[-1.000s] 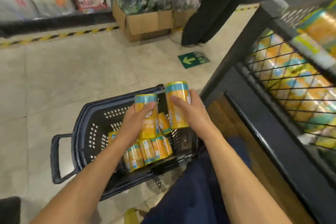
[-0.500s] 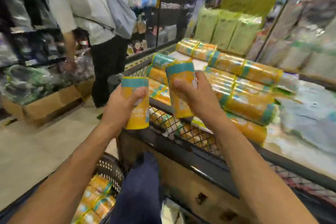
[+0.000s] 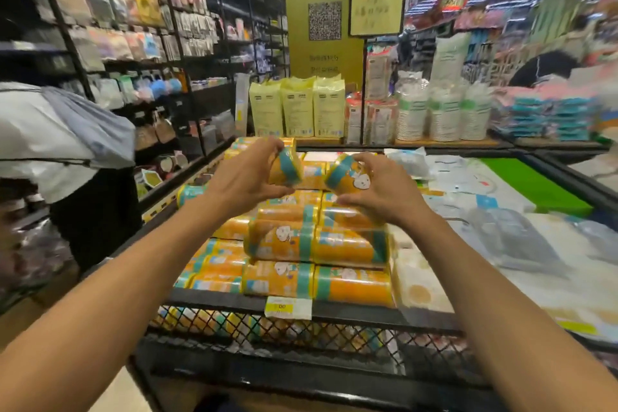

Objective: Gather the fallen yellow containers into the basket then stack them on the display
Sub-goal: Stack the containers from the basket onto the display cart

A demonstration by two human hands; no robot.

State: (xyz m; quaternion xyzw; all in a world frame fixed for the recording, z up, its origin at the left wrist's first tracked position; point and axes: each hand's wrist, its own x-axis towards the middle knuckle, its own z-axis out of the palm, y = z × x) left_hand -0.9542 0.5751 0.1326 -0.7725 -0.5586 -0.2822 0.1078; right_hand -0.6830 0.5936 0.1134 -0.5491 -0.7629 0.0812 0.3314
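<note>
My left hand gripped one yellow container, my right hand a second container, both tipped toward horizontal just above the display stack, neither nearer.

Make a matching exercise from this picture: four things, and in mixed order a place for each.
Things
1. two yellow cylindrical containers with teal bands
2. white and yellow paper price tag
3. three pale yellow soft packs
4. flat bright green panel
Places
A. on the black metal rail
B. gripped by the left hand and the right hand
C. upright at the back
D. flat at far right
Pairs: 1-B, 2-A, 3-C, 4-D
</note>
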